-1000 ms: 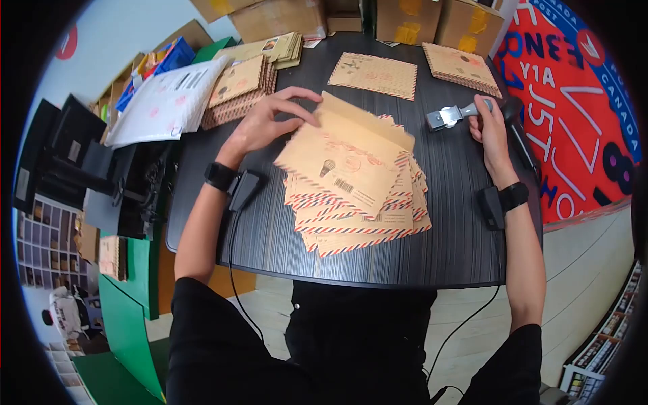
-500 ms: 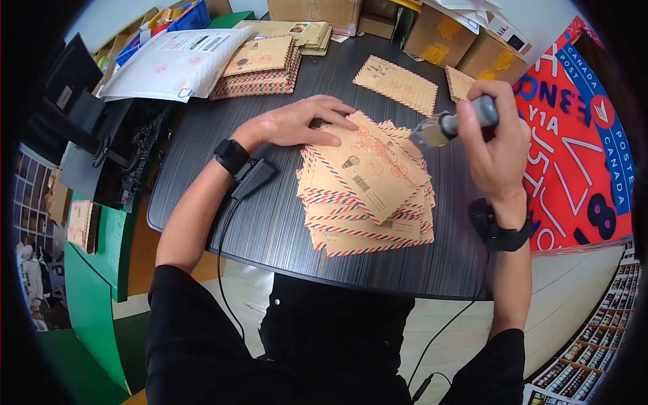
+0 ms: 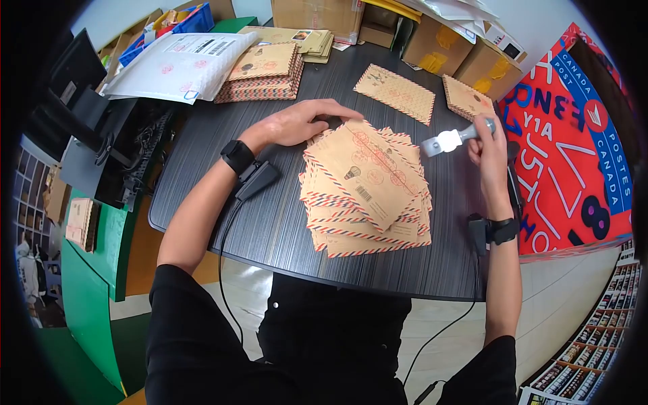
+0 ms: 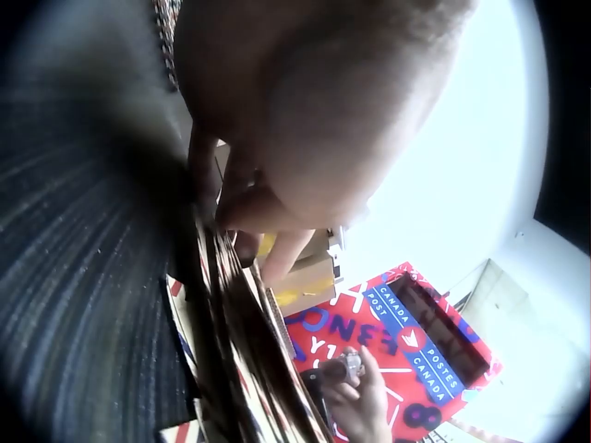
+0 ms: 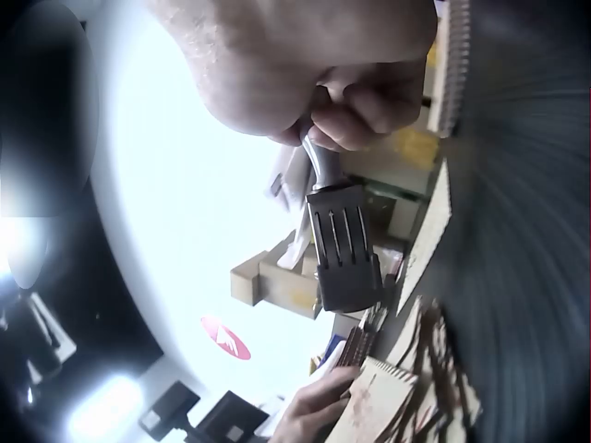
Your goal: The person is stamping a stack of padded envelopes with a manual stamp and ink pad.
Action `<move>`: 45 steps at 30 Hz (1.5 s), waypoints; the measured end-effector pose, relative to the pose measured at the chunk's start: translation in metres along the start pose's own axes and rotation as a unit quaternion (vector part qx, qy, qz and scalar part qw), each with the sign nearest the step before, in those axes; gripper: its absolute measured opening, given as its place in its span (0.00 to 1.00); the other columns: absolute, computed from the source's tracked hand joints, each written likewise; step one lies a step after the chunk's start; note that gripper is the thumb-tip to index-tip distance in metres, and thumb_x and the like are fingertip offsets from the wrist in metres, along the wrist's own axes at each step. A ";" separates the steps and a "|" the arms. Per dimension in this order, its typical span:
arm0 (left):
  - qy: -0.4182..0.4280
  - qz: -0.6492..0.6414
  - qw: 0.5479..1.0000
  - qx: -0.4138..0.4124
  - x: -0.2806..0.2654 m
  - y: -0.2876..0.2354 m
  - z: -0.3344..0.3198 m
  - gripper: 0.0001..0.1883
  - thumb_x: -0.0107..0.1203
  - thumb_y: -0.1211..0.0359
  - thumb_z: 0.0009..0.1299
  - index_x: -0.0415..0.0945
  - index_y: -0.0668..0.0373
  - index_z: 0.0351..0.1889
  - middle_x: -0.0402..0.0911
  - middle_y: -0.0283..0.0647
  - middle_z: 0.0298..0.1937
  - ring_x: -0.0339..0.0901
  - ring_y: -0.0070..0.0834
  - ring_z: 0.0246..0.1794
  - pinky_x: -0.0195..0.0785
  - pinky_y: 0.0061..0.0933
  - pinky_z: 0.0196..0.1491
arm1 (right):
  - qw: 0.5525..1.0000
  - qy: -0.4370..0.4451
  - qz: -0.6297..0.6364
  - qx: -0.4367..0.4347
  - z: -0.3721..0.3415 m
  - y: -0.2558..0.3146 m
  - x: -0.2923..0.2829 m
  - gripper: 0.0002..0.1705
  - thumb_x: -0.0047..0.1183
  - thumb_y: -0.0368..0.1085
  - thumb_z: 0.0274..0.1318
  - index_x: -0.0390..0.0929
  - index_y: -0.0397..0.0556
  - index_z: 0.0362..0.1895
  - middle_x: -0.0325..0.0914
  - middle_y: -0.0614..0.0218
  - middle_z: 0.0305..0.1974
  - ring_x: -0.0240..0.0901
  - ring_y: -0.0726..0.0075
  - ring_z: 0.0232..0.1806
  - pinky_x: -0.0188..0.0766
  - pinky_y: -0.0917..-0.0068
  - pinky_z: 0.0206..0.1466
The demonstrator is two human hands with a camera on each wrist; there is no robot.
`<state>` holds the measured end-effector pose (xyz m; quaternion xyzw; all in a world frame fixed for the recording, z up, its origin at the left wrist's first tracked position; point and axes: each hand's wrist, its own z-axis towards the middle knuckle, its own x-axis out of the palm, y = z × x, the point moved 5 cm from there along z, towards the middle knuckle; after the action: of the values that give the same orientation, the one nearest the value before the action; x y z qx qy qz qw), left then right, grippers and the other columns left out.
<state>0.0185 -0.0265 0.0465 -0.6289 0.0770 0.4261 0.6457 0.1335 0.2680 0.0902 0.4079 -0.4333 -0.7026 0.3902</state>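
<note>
A messy pile of airmail envelopes [image 3: 371, 248] with striped borders lies mid-table. Its top envelope [image 3: 364, 179], turned askew, bears red postmarks and a long red line across them. My left hand [image 3: 297, 123] rests at the pile's far left corner, fingers extended along the edge; fingertips [image 4: 282, 263] overlap the envelopes' edges in the left wrist view. Right of the pile, my right hand [image 3: 487, 145] grips a hand stamp [image 3: 443, 142] by its grey handle, fingers curled round it. The stamp's slotted dark-grey head [image 5: 346, 249] shows in the right wrist view, apart from the envelopes.
One airmail envelope [image 3: 395, 93] lies beyond the pile, with a smaller stack [image 3: 467, 96] to its right. Further envelopes [image 3: 260, 84] and a white bubble mailer [image 3: 179, 67] sit at the back left. Cardboard boxes [image 3: 439, 50] line the far edge; a dark handled object [image 3: 514, 169] stands beside my right wrist.
My left hand laid the lifted envelope down on the pile. The stamp came over the pile, then moved back right. A long red line now shows on the top envelope, which has turned slightly.
</note>
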 end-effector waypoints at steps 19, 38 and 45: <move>-0.091 -0.049 0.973 -0.209 -0.040 0.044 0.042 0.15 0.53 0.60 0.70 0.77 0.63 0.42 0.78 0.36 0.40 0.74 0.20 0.39 0.68 0.21 0.41 | 0.981 -0.059 0.158 0.093 0.004 -0.086 -0.048 0.13 0.44 0.47 0.69 0.67 0.52 0.44 0.58 0.79 0.20 0.50 0.88 0.17 0.44 0.87 0.19; 0.059 0.210 0.896 -0.388 -0.026 0.084 0.185 0.22 0.72 0.54 0.47 0.82 0.64 0.26 0.80 0.40 0.27 0.75 0.28 0.24 0.69 0.29 0.28 | 0.979 -0.067 0.167 0.097 0.005 -0.089 -0.048 0.12 0.46 0.46 0.68 0.66 0.51 0.42 0.59 0.78 0.19 0.50 0.88 0.17 0.45 0.87 0.18; 0.002 0.210 0.911 -0.354 -0.024 0.065 0.187 0.26 0.73 0.51 0.45 0.82 0.66 0.27 0.80 0.39 0.27 0.73 0.24 0.24 0.67 0.29 0.27 | 0.980 -0.075 0.163 0.087 0.006 -0.087 -0.049 0.13 0.46 0.46 0.68 0.66 0.51 0.40 0.59 0.78 0.19 0.50 0.88 0.16 0.45 0.87 0.18</move>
<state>-0.1205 0.1163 0.0501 -0.7867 0.0526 0.5495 0.2762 0.1288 0.3413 0.0228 0.3103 -0.5812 -0.6176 0.4295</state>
